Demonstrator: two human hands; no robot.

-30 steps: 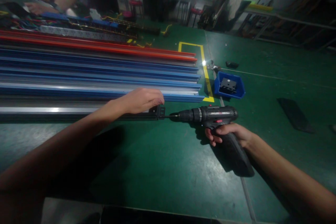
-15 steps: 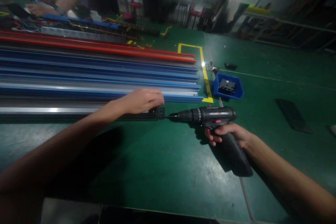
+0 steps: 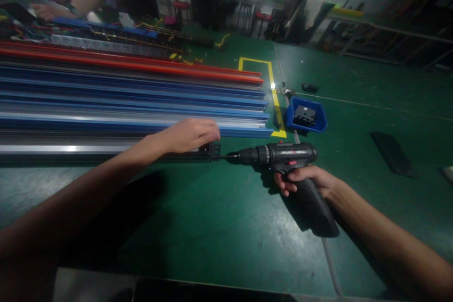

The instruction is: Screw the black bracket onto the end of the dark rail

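Observation:
My right hand (image 3: 311, 180) is wrapped around the handle of a black cordless drill (image 3: 290, 153), which lies level and points left. Its long thin bit reaches the black end cap (image 3: 215, 150) of a black-and-silver metal rail (image 3: 71, 149); whether the tip sits in a screw cannot be seen. My left hand (image 3: 193, 134) is closed over the end of this rail, fingers curled down beside the cap. The fingertips are partly hidden. Directly behind it lie several blue rails (image 3: 233, 118), parallel to it.
Orange-red rails (image 3: 212, 68) lie behind the blue ones. A blue bin (image 3: 320, 122) with black plates stands right of the yellow tape (image 3: 274, 75). A dark flat piece (image 3: 392, 153) lies farther right on the green tabletop (image 3: 226, 236). Across the table, another person's hand (image 3: 51, 11) is near wires.

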